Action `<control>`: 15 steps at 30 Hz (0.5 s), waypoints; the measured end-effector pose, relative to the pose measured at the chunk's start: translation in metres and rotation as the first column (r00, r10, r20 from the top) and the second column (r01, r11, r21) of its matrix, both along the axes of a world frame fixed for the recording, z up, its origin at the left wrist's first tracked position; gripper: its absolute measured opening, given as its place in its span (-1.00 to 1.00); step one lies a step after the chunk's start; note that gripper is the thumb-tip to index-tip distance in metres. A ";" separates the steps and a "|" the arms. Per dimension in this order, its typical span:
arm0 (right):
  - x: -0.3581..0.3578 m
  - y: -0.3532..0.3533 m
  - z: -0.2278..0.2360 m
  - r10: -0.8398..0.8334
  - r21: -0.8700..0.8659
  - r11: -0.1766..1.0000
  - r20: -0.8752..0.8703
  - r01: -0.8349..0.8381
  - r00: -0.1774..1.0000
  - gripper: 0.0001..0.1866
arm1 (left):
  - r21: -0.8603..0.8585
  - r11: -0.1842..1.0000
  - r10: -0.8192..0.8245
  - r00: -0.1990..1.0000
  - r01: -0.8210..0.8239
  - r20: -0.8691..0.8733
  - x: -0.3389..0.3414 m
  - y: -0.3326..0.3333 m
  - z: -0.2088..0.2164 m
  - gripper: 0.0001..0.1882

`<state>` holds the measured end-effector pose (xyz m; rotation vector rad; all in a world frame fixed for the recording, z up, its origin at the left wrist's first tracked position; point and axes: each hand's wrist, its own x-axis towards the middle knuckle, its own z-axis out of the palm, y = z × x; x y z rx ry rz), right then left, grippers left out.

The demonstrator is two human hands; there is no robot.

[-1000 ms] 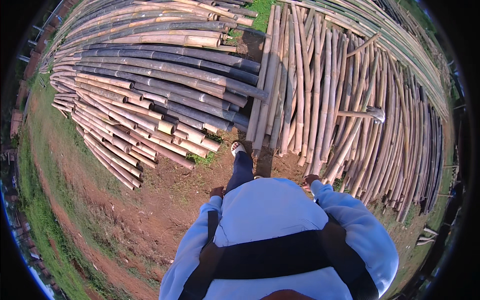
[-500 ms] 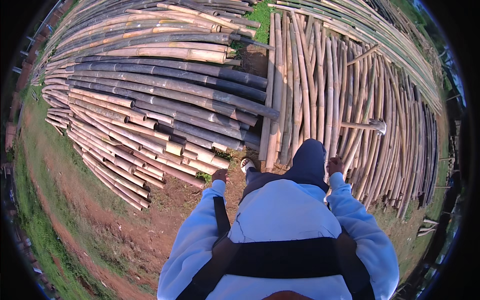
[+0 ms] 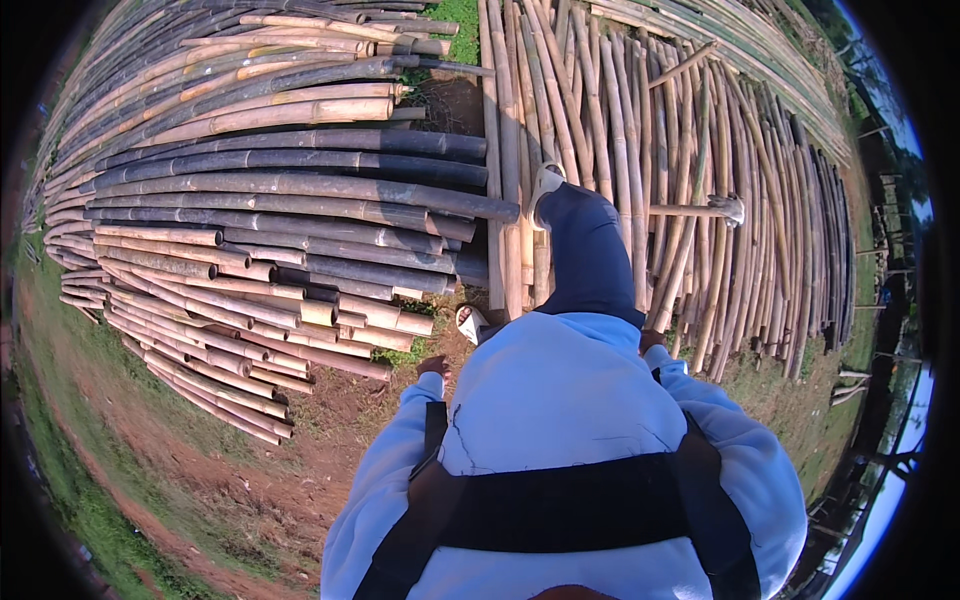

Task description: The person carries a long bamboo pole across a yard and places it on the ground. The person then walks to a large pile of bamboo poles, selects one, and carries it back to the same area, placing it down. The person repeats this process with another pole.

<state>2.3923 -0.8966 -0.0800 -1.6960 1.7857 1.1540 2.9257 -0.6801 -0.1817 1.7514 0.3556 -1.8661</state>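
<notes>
The person's left hand (image 3: pixel 435 368) hangs with its fingers loosely bent and partly spread, and nothing shows in it. Just to its left lie the cut ends of tan bamboo poles (image 3: pixel 205 335), stacked side by side and fanning away from it. Farther ahead of this hand, dark grey bamboo poles (image 3: pixel 300 222) lie beyond the tan ones, their ends pointing rightward. A small patch of grass (image 3: pixel 405 352) shows between the hand and the nearest ends, and reddish dirt (image 3: pixel 340 460) spreads below and to its left.

The right hand (image 3: pixel 651 341) is partly covered by the sleeve and the body, so how far it is open, and whether it grips anything, cannot be told. It appears close to the near ends of pale brown bamboo poles (image 3: pixel 625 150), which run away ahead of it and to its right. On these, ahead and to the right of that hand, lies a wooden handle (image 3: pixel 685 210) with a pale grey head (image 3: pixel 731 210).

The left sandal (image 3: pixel 469 322) is ahead of the left hand, on the dirt; the right sandal (image 3: pixel 547 182) is over the pale brown poles, ahead and left of the right hand.
</notes>
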 end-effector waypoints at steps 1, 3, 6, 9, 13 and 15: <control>0.008 -0.009 0.002 -0.103 -0.003 0.995 0.074 0.104 0.992 -0.85 | -0.017 0.985 0.170 0.980 -0.173 -0.103 0.009 -0.003 -0.004 -0.81; 0.029 -0.037 0.008 -0.290 0.009 0.955 0.227 0.295 0.930 -0.86 | -0.020 0.893 0.423 0.852 -0.450 -0.308 0.030 -0.010 -0.011 -0.84; 0.069 -0.097 0.021 0.084 -0.019 0.996 0.196 -0.082 0.977 -0.86 | 0.052 0.949 0.316 0.944 -0.312 -0.093 0.057 -0.034 -0.005 -0.83; 0.107 -0.149 0.034 -0.550 0.031 0.722 0.631 0.691 0.547 -0.83 | 0.119 0.978 0.158 0.979 -0.174 0.133 0.066 -0.069 0.021 -0.82; 0.142 -0.220 0.036 -0.519 0.019 0.626 0.756 0.779 0.399 -0.77 | 0.061 0.998 0.021 0.975 -0.036 0.223 0.070 -0.130 0.052 -0.83; 0.146 -0.243 0.035 -0.446 0.014 0.693 0.794 0.721 0.413 -0.76 | 0.021 0.999 -0.045 0.918 0.040 0.394 0.066 -0.156 0.060 -0.85</control>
